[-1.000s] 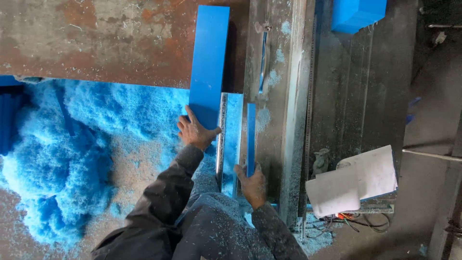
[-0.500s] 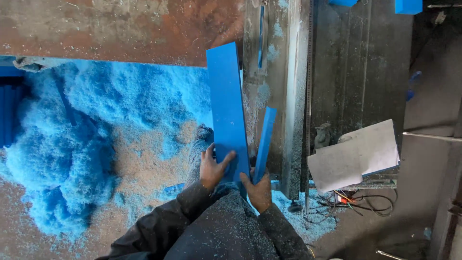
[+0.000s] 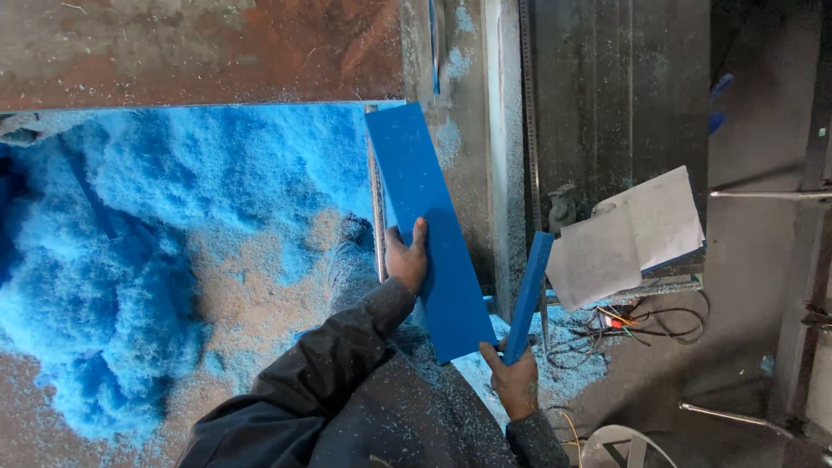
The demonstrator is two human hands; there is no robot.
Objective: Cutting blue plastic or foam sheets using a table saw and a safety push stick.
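Blue board (image 3: pixel 431 234); blue strip (image 3: pixel 529 295); blue shavings (image 3: pixel 130 251); grey papers (image 3: pixel 628 234).

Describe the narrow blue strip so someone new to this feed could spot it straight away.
Start at the big heap of blue shavings on the left, then move right past the wide blue board held by the left hand. The narrow blue strip stands just right of it, gripped at its lower end by the right hand. It is far slimmer than the board.

The person wears a dark grey jacket (image 3: pixel 347 399) with long sleeves reaching the wrists; the cloth is creased and dusted all over with fine blue specks; the left hand (image 3: pixel 406 260) and right hand (image 3: pixel 516 381) are bare, without gloves.
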